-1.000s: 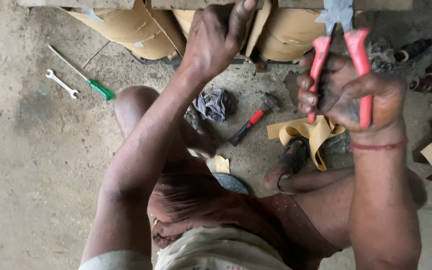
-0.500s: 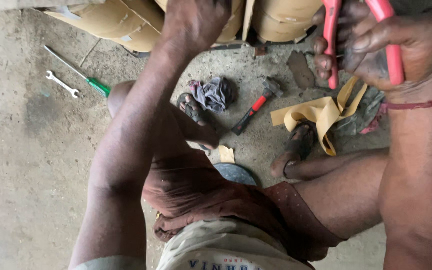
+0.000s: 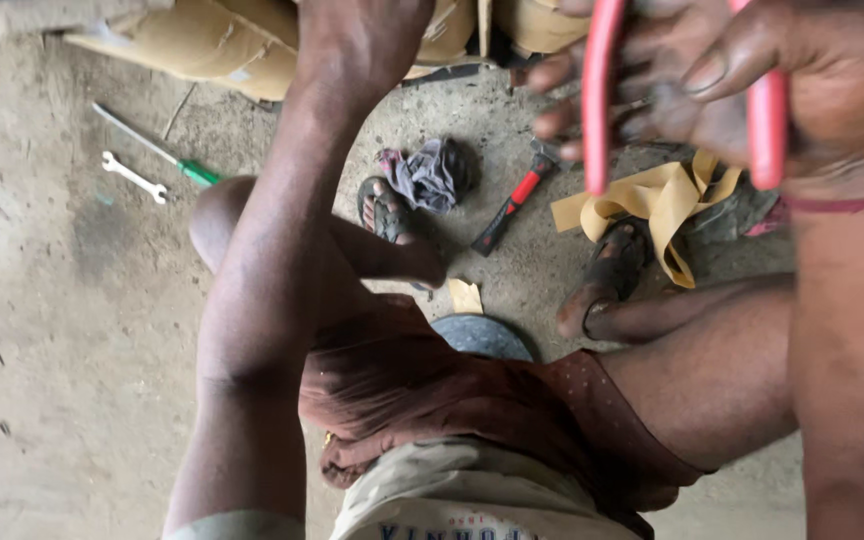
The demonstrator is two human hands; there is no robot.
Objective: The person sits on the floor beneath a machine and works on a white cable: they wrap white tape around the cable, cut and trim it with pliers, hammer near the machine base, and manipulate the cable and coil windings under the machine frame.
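Right hand (image 3: 752, 80), upper right of frame: closed around red-handled pliers (image 3: 597, 100). Left hand (image 3: 362, 40), top centre: grip cannot be told, cropped against cardboard (image 3: 202, 45). Floor, upper left: green-handled screwdriver (image 3: 157, 150), wrench (image 3: 134, 177).

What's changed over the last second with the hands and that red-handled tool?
Both hands rose toward the camera: the right hand keeps gripping the red-handled tool, its head now out of frame; the left hand reaches higher. Screwdriver, spanner and hammer lie unmoved.
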